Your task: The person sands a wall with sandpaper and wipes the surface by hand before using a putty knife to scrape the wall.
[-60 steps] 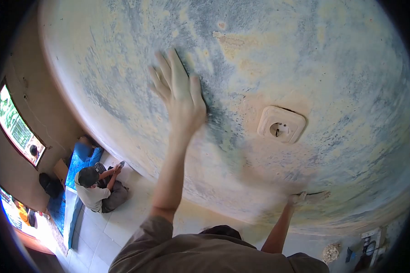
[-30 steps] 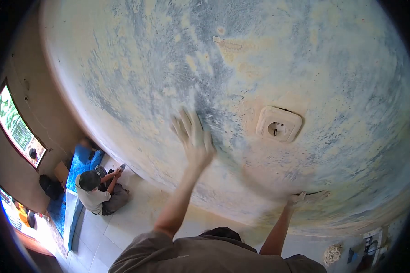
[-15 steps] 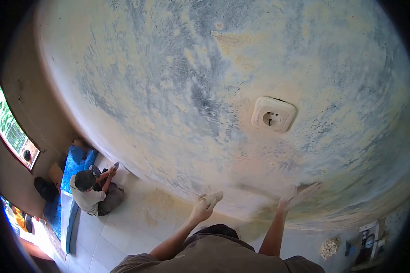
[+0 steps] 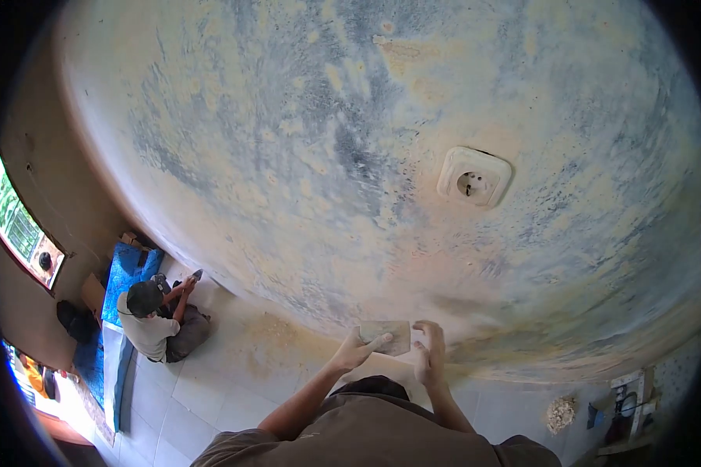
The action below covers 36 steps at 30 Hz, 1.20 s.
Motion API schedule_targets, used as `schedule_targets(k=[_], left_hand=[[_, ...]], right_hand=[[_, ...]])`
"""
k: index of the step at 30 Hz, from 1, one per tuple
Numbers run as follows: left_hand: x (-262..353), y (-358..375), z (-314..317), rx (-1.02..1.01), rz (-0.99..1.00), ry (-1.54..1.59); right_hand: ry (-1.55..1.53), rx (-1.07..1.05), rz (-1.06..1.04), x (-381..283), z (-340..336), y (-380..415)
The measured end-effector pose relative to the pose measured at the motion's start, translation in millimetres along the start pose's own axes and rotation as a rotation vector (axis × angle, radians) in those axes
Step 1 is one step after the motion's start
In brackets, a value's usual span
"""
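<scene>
My left hand (image 4: 354,352) grips a thin flat rectangular plate (image 4: 396,338), pale and dusty, with the thumb laid across its face. Just off the plate's right edge is my right hand (image 4: 430,352), its fingers curved and its thumb apart, with nothing showing between them. Both hands are low in front of the wall (image 4: 288,179), whose surface is a patchwork of grey-blue, cream and pale pink. A cream wall socket (image 4: 475,177) sits in it, above and to the right of my hands.
At the left, another person (image 4: 160,319) sits on the tiled floor (image 4: 202,397) by the wall's base, holding a small tool. Behind them are blue-covered pads (image 4: 125,280). A pale crumbly heap (image 4: 561,414) and a frame-like object (image 4: 631,409) lie at the lower right.
My right hand has come off the wall at the right and moved left, beside the plate. My left hand has turned the plate so its flat face shows. The view has shifted slightly.
</scene>
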State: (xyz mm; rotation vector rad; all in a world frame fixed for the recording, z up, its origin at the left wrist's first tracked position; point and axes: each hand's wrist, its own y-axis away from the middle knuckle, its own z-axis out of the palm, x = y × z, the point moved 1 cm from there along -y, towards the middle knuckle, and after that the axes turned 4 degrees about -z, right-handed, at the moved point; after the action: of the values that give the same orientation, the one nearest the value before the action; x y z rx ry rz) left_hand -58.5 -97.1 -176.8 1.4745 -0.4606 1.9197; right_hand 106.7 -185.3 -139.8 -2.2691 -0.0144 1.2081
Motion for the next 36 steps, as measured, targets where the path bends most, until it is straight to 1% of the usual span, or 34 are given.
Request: schedule_targets(k=[1, 3, 4, 5, 7, 11, 13, 14, 16, 17, 19, 20, 23, 25, 26, 28, 30, 32, 34, 36], left_hand=[[-1, 1, 2, -0.021, -0.013, 0.005], [-5, 3, 3, -0.060, -0.029, -0.021], [-9, 4, 3, -0.076, -0.035, -0.055], [-12, 5, 3, -0.093, -0.039, -0.090], [-12, 10, 2, -0.098, -0.018, -0.125], [-8, 21, 4, -0.131, -0.044, -0.195], [-14, 26, 11, -0.124, -0.014, -0.225], [-18, 28, 13, -0.120, 0.005, -0.242], [-21, 33, 14, -0.021, 0.077, -0.396], [-22, 34, 15, 0.028, 0.115, -0.472], [-25, 37, 16, 0.123, 0.129, -0.578], [-27, 42, 17, 0.170, 0.129, -0.631], [-30, 53, 14, 0.280, -0.039, -0.656], [-29, 60, 13, 0.364, 0.075, -0.628], [-29, 64, 11, 0.405, 0.131, -0.614], [-17, 67, 4, 0.420, 0.207, -0.729], [12, 65, 3, 0.453, 0.312, -0.857], [39, 51, -12, 0.484, 0.566, -1.050], [83, 41, -14, 0.562, 0.656, -1.211], [125, 28, -14, 0.620, 0.684, -1.336]], right_hand=[[-0.078, -0.100, 0.064, 12, 0, 3], [-0.509, -0.343, 0.455, 63, 11, 25], [-0.726, -0.461, 0.653, 70, 14, 31], [-0.751, -0.424, 0.716, 76, 16, 37], [-0.804, -0.348, 0.837, 65, 20, 38], [-0.902, -0.412, 0.920, 63, 21, 45], [-0.949, -0.476, 0.972, 76, 24, 61], [-0.919, -0.486, 0.986, 83, 27, 69], [-0.860, -0.506, 1.006, 88, 33, 79], [-0.772, -0.513, 0.938, 91, 32, 83], [-0.600, -0.520, 0.803, 76, 25, 86], [-0.614, -0.459, 0.797, 74, 24, 91], [-0.688, -0.280, 0.745, 71, 18, 105], [-0.775, -0.171, 0.684, 67, 11, 116], [-0.777, -0.118, 0.691, 65, 8, 120], [-0.779, -0.011, 0.716, 46, -4, 130], [-0.526, -0.023, 0.545, 51, -14, 151], [-0.434, 0.005, 0.472, 54, -15, 170], [-0.454, 0.059, 0.484, 54, -13, 180], [-0.397, 0.084, 0.483, 51, -12, 184]])
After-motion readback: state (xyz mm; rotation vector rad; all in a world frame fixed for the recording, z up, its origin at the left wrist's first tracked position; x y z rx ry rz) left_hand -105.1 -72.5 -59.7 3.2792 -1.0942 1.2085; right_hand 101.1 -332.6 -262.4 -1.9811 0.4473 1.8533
